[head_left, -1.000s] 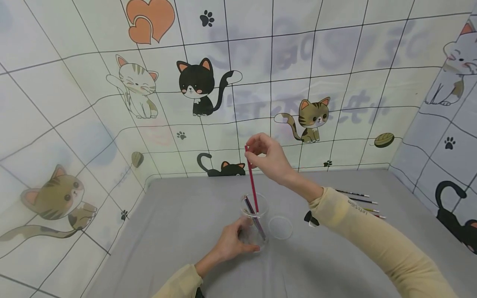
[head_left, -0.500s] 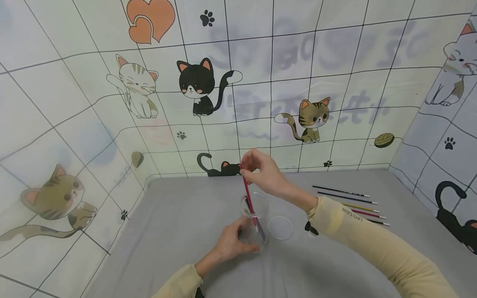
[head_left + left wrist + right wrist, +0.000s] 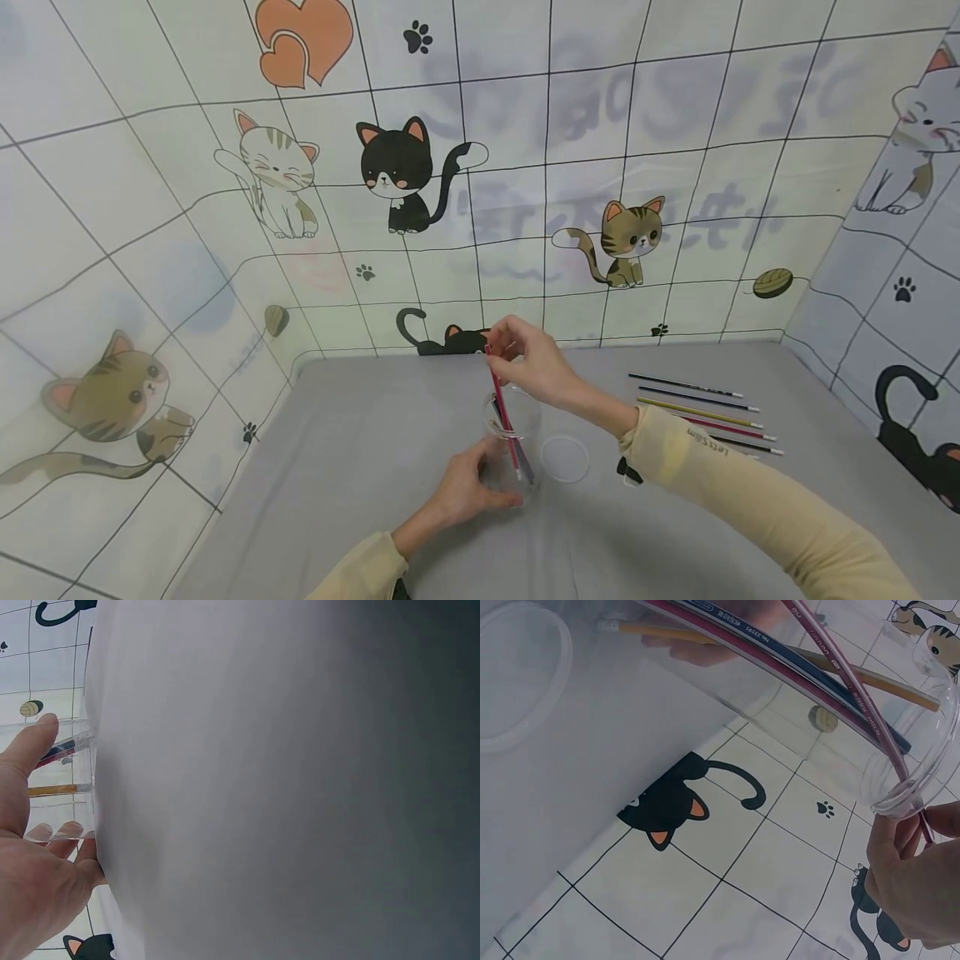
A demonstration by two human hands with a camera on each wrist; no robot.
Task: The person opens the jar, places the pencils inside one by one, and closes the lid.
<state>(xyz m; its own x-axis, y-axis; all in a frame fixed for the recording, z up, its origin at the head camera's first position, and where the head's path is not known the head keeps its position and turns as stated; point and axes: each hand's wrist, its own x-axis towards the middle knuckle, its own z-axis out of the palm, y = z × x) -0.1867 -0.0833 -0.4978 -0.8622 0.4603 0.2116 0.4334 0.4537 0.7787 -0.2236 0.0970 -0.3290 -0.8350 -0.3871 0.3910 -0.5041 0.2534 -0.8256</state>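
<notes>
A clear plastic jar [image 3: 528, 492] stands on the grey table, with my left hand [image 3: 467, 493] gripping its lower side between thumb and fingers. Above its mouth, my right hand [image 3: 534, 367] pinches the upper end of a red pencil [image 3: 497, 385], whose lower part reaches down inside. The right wrist view shows a yellow pencil [image 3: 907, 693], a dark blue pencil [image 3: 810, 669] and another red pencil [image 3: 780, 673] leaning within the jar. In the left wrist view, the left thumb and fingertips lie against opposite walls of the jar.
Beside the jar on its right lies a clear round lid [image 3: 565, 459]. Farther right, several pencils lie in a row, among them a yellow pencil [image 3: 697, 412], partly covered by the right sleeve [image 3: 705, 450]. A cat-printed wall cloth [image 3: 510, 200] rises behind the table.
The right hand has come down toward the jar's mouth, lowering the red pencil deeper inside. My left hand and the jar have stayed in place.
</notes>
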